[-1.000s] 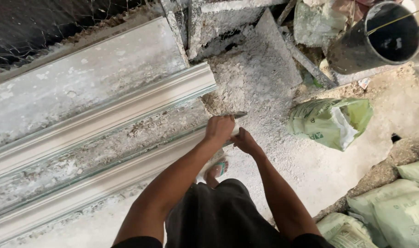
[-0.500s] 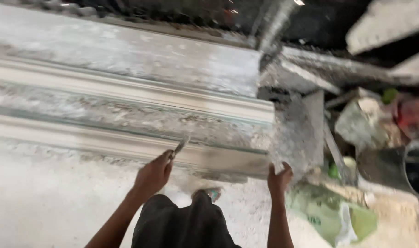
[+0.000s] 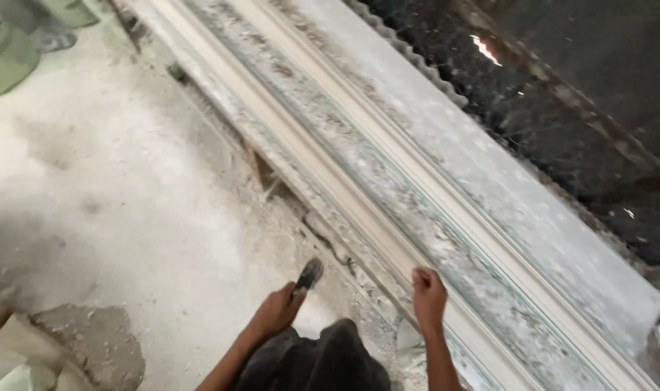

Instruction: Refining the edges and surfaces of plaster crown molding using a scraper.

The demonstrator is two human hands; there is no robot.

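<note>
Moulding (image 3: 417, 195), long and plaster-caked, risked chipping where the right hand (image 3: 429, 297) curled on its near edge, the left hand (image 3: 276, 311) beside it gripping a scraper (image 3: 308, 275).

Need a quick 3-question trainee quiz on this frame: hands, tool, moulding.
1. True or false: the left hand holds a small flat-bladed tool.
2. What does the right hand rest on? A) a green sack B) the long white moulding C) the dark mesh
3. Fill in: the floor is covered in pale ____.

Key: 1 true; 2 B; 3 dust.
</note>
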